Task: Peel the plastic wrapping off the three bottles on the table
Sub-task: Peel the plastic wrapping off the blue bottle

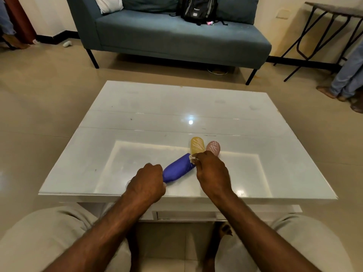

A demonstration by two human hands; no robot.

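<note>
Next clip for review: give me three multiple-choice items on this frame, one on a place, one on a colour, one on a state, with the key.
1. Where do the yellow bottle and pink bottle lie?
A. On the sofa
B. On the table, beyond the right hand
C. On the floor

2. What colour is the held bottle?
A. Blue
B. Green
C. White

3. What is the left hand doing?
A. Resting flat
B. Hanging off the table
C. Gripping the bottle's near end

Key: 1 B, both lie just past the right knuckles; 2 A, its body shows blue between the hands; 3 C, the fingers close around that end.

Single head-worn view, forward and down, close above the white table [137, 107].
</note>
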